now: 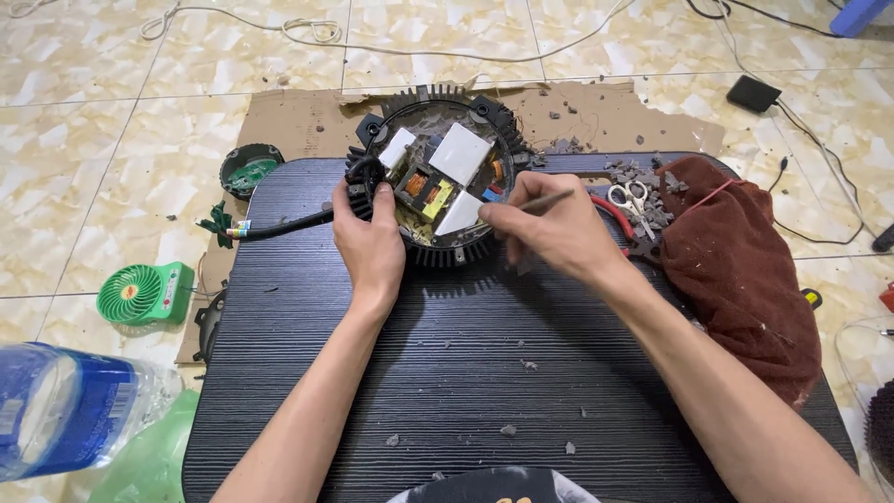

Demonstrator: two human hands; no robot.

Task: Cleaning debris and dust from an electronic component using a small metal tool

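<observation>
Dark wood-grain surface (447, 373) lies on a tiled floor (84, 140), with a torn sheet of cardboard (298, 121) under its far edge. Grey crumbs of debris are scattered over the surface.

Reddish-brown towel (745, 270) is heaped along the right edge of the surface, from the far right corner toward the middle.

Round black finned housing (438, 177) sits at the far edge of the surface, centre, partly over the cardboard. It is open on top: a circuit board with yellow and orange parts and three white covers are visible inside. A black cable (289, 224) leaves its left side and runs toward the far left corner of the surface.

Left hand (370, 244) is clamped on the left rim of the housing, fingers curled over the fins where the cable enters.

Right hand (545, 233) is closed around a thin brown stick-like tool (545, 200), pinched between thumb and fingers; its tip points into the housing near a white cover. Exact kind of tool cannot be told.

Off the surface, on the floor at left: a clear water bottle with blue label (65, 410), a small green fan (144, 293), and a small round black part with green board (250, 169) on the cardboard.

Small scissors (633, 200) lie at the far right corner, among debris, just beside the towel.
</observation>
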